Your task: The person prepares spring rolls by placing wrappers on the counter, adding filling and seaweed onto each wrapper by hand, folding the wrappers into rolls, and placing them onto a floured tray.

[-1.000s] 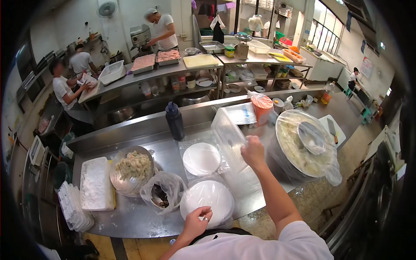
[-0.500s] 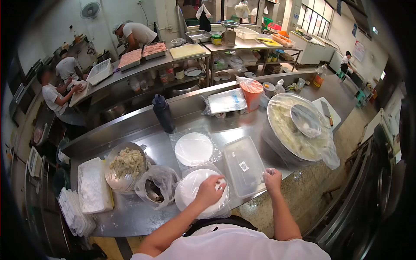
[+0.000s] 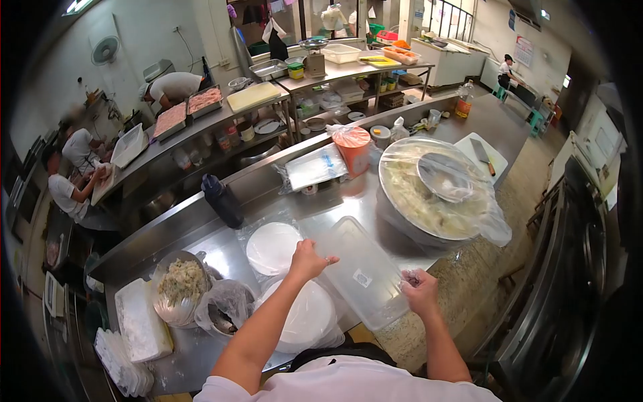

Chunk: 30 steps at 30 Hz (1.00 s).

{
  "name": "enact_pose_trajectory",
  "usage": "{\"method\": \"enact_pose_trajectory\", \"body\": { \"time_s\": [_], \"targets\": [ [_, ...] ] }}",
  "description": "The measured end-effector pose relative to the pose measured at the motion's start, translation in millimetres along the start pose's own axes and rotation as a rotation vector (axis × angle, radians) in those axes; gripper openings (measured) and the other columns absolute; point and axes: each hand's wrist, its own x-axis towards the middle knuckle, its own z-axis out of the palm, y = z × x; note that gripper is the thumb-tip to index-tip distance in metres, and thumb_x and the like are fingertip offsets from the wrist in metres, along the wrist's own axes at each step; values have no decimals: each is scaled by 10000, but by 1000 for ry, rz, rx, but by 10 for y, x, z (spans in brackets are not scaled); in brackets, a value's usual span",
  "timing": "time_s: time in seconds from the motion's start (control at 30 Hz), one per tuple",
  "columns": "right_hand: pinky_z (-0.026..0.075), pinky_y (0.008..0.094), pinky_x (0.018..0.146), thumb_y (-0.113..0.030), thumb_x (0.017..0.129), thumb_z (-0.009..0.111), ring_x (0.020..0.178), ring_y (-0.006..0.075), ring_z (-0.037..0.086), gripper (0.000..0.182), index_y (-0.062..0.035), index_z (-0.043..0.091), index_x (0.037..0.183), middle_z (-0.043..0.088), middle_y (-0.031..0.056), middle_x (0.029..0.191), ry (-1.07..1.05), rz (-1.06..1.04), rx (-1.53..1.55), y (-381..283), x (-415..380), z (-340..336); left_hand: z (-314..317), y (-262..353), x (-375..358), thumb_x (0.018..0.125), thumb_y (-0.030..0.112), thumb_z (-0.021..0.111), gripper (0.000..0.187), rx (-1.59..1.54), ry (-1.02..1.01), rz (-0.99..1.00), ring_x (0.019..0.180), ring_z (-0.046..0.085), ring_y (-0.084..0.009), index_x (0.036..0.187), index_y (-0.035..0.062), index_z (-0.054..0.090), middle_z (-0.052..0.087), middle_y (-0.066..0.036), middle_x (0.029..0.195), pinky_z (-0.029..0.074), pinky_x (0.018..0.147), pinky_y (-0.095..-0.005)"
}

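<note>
A translucent rectangular plastic container with a lid point(image 3: 364, 277) and a small square printed label sits at an angle by the counter's front edge. My left hand point(image 3: 311, 260) is open with its thumb spread, just left of this container and above the white plates. My right hand point(image 3: 420, 291) is closed at the container's right edge. Its curled fingers look white and speckled, and what they hold is hidden. Below my left forearm is a stack of white plates in plastic film point(image 3: 301, 320); another white plate point(image 3: 273, 248) lies behind it.
Left are a bowl of pale chopped filling point(image 3: 181, 281), a plastic-lined bowl point(image 3: 224, 309), a tub of white powder point(image 3: 142, 321) and stacked clear lids point(image 3: 124, 365). A large film-covered basin point(image 3: 408, 171) and a knife point(image 3: 483, 158) stand right. A dark bottle point(image 3: 222, 202) is behind; co-workers work beyond.
My left hand has moved from above the plate stack toward the container, its fingers opening. The container has turned slightly. My right hand stays closed beside it, and the view has shifted.
</note>
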Motion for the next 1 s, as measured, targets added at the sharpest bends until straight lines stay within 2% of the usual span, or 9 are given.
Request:
{"method": "enact_pose_trajectory", "body": {
  "time_s": [0.27, 0.37, 0.47, 0.57, 0.67, 0.7, 0.8, 0.9, 1.0],
  "targets": [
    [589, 312, 768, -73, 835, 816, 789, 141, 718, 255, 37, 786, 1063, 786, 100, 916, 42, 3, -41, 377, 18, 61, 53, 69, 44, 606, 625, 1030, 1057, 4, -6, -128, 1146, 720, -406, 1243, -103, 605, 719, -260, 1215, 590, 984, -465],
    [592, 312, 773, -66, 855, 806, 801, 143, 726, 232, 39, 786, 1061, 791, 98, 930, 64, 19, -4, 586, 88, 85, 126, 70, 103, 625, 602, 1036, 927, 46, 64, -77, 1053, 758, -373, 1124, -70, 638, 753, -252, 1076, 608, 897, -451],
    [594, 312, 797, -50, 890, 786, 831, 152, 736, 241, 52, 773, 1108, 798, 100, 973, 64, 108, 141, 839, 202, 175, 295, -29, 360, 703, 564, 1016, 758, -371, -157, -278, 962, 747, -299, 1000, -27, 646, 740, -212, 984, 603, 840, -420],
    [593, 314, 854, -37, 918, 774, 898, 167, 745, 283, 68, 749, 1180, 801, 115, 1051, 63, 174, 289, 1046, 341, 353, 678, -11, 330, 811, 499, 971, 607, -689, -167, -239, 870, 699, -206, 938, 7, 640, 718, -129, 906, 577, 780, -385],
    [585, 315, 881, -35, 932, 766, 934, 171, 739, 307, 74, 734, 1217, 795, 113, 1081, 115, 172, 297, 1231, 484, 533, 821, 126, 172, 946, 320, 882, 435, -639, -215, -234, 998, 725, -198, 1096, -46, 700, 761, -123, 1088, 585, 834, -365],
    [582, 310, 868, -38, 937, 759, 924, 163, 731, 295, 73, 737, 1209, 792, 99, 1066, 126, 171, 307, 1269, 531, 597, 875, 158, 126, 980, 294, 845, 373, -666, -241, -171, 986, 724, -193, 1105, -25, 698, 765, -134, 1104, 582, 832, -360],
    [570, 299, 848, -57, 958, 743, 914, 146, 711, 272, 69, 741, 1199, 786, 79, 1053, 88, 171, 274, 1310, 590, 671, 976, 259, 4, 1029, 239, 778, 302, -658, -345, -205, 1005, 745, -238, 1129, -22, 664, 760, -161, 1133, 603, 859, -390],
    [554, 298, 824, -81, 977, 737, 897, 127, 683, 250, 65, 747, 1180, 778, 62, 1041, -1, 212, 253, 1237, 654, 694, 1164, 242, -43, 1037, 194, 727, 248, -1113, -325, -268, 888, 749, -248, 1145, -13, 644, 769, -161, 1074, 612, 792, -404],
    [549, 307, 834, -97, 997, 736, 915, 131, 675, 264, 78, 740, 1195, 782, 80, 1055, -46, 245, 229, 1186, 695, 692, 920, 471, -192, 1072, 151, 659, 220, -1064, -255, -303, 936, 777, -303, 1200, -24, 620, 772, -192, 1084, 642, 815, -440]
  ]
}}
